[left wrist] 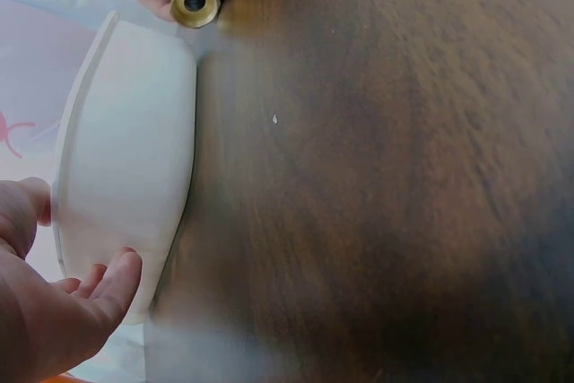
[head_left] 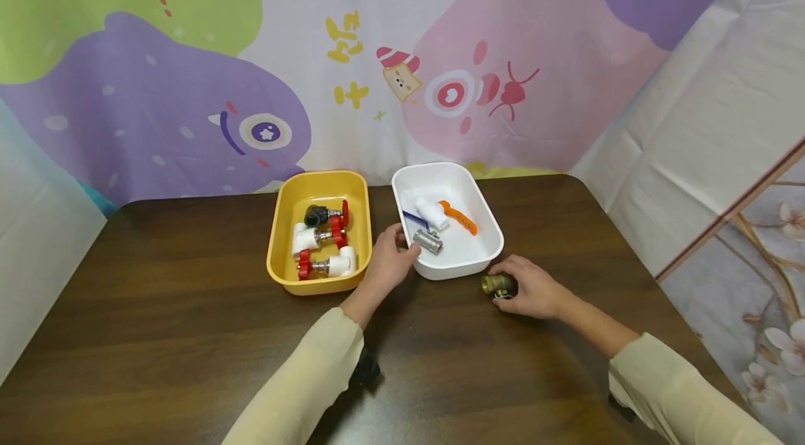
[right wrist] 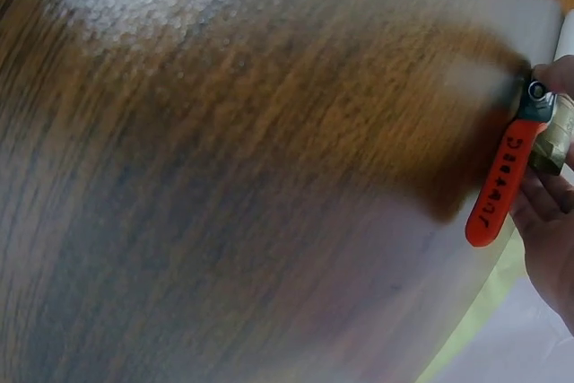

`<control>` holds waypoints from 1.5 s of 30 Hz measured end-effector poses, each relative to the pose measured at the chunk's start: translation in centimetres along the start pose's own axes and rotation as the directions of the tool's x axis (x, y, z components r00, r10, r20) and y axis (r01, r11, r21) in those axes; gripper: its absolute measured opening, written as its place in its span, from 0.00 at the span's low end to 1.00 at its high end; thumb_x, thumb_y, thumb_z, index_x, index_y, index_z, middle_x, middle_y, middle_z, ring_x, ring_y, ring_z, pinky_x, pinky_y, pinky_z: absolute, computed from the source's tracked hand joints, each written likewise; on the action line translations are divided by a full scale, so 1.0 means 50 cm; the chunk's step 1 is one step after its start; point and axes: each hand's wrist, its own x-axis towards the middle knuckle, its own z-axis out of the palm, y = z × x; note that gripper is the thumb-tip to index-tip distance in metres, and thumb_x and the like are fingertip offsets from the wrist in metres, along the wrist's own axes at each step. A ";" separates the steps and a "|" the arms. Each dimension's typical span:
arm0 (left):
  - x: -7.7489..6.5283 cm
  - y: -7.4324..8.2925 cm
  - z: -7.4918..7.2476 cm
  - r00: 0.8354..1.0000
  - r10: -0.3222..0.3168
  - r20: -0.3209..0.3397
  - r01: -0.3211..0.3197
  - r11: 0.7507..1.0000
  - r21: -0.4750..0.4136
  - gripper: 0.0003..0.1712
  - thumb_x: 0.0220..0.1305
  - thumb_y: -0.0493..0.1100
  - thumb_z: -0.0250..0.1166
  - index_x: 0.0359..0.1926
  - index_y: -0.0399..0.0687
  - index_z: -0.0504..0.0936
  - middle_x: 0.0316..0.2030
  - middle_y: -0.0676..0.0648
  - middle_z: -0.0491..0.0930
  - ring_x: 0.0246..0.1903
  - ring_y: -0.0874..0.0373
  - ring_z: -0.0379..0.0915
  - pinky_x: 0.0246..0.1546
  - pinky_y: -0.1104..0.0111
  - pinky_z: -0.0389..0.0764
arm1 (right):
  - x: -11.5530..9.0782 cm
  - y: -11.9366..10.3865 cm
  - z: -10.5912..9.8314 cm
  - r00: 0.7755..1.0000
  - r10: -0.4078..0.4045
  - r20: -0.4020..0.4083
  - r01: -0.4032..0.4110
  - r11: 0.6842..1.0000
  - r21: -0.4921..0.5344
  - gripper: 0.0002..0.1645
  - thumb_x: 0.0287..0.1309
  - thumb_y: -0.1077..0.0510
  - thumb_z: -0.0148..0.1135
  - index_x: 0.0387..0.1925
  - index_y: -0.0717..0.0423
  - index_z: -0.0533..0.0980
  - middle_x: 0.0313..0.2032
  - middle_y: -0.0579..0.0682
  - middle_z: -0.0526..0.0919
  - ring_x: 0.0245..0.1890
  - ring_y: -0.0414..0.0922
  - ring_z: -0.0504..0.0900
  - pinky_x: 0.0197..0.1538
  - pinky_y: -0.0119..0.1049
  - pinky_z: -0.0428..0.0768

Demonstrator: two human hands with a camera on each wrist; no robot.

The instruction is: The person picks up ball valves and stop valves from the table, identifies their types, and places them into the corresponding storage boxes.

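My right hand [head_left: 534, 289] holds a brass ball valve [head_left: 499, 284] low over the table, just off the front right corner of a white basin [head_left: 468, 263]. The valve's red lever handle [right wrist: 498, 186] shows in the right wrist view. At the basin's left side is my left hand [head_left: 390, 260], its fingers loosely bent and apart, the thumb [left wrist: 36, 199] at the rim; how firmly it touches is unclear. Inside the basin lie a silver ball valve [head_left: 428, 241] with a blue lever [head_left: 415, 220] and a white plastic valve [head_left: 432, 213] with an orange handle [head_left: 459, 216].
Left of the white basin stands a yellow basin [head_left: 273, 256] with a black valve [head_left: 316, 215] and two white ones, all with red handwheels. Both stand on a dark wooden table [head_left: 157, 319] before a printed cloth [head_left: 352, 137]. A black object [head_left: 367, 366] shows beside the left sleeve.
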 end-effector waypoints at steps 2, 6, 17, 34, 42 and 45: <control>0.000 0.000 0.000 1.000 -0.001 0.000 0.001 1.000 0.001 0.32 0.62 0.44 0.59 0.64 0.38 0.63 0.51 0.41 0.70 0.42 0.52 0.74 0.36 0.68 0.79 | 0.000 -0.001 -0.001 1.000 0.019 -0.011 -0.019 1.000 -0.007 0.25 0.38 0.52 0.73 0.41 0.54 0.77 0.38 0.48 0.77 0.39 0.42 0.75 0.43 0.38 0.76; 0.001 0.001 0.001 1.000 -0.001 -0.001 0.001 1.000 0.004 0.32 0.62 0.44 0.59 0.64 0.38 0.63 0.51 0.41 0.70 0.42 0.52 0.74 0.36 0.68 0.79 | -0.001 -0.001 -0.003 0.997 0.072 -0.015 -0.072 0.997 -0.014 0.25 0.39 0.50 0.72 0.41 0.54 0.77 0.38 0.47 0.77 0.39 0.42 0.75 0.44 0.39 0.75; -0.001 0.004 -0.002 1.000 0.001 -0.002 -0.001 1.000 0.006 0.32 0.62 0.43 0.58 0.64 0.37 0.62 0.50 0.40 0.70 0.42 0.52 0.73 0.37 0.68 0.79 | 0.000 0.000 -0.007 0.995 0.098 -0.028 -0.097 0.995 0.035 0.26 0.44 0.52 0.71 0.45 0.61 0.76 0.41 0.52 0.79 0.41 0.45 0.78 0.46 0.43 0.77; -0.002 0.005 -0.003 1.000 -0.006 0.008 0.006 1.000 -0.002 0.31 0.62 0.43 0.58 0.64 0.38 0.62 0.51 0.40 0.70 0.42 0.53 0.74 0.37 0.68 0.79 | -0.003 0.006 -0.043 0.982 0.138 -0.129 -0.136 0.990 0.022 0.24 0.42 0.55 0.71 0.43 0.62 0.79 0.37 0.54 0.78 0.36 0.47 0.77 0.40 0.40 0.76; -0.002 0.004 -0.003 1.000 -0.005 0.014 0.005 1.000 -0.001 0.31 0.62 0.43 0.58 0.65 0.38 0.62 0.51 0.41 0.70 0.42 0.52 0.73 0.38 0.68 0.79 | 0.008 0.001 -0.078 0.971 0.172 -0.165 -0.169 0.985 0.030 0.25 0.44 0.54 0.71 0.45 0.62 0.78 0.41 0.56 0.78 0.39 0.50 0.77 0.41 0.42 0.74; -0.002 0.005 -0.003 1.000 -0.002 0.014 0.002 1.000 0.001 0.31 0.62 0.43 0.58 0.65 0.38 0.62 0.51 0.41 0.70 0.42 0.53 0.73 0.38 0.68 0.79 | 0.015 -0.003 -0.094 0.967 0.181 -0.182 -0.177 0.984 0.035 0.25 0.45 0.54 0.70 0.46 0.62 0.78 0.42 0.57 0.78 0.40 0.51 0.77 0.41 0.42 0.74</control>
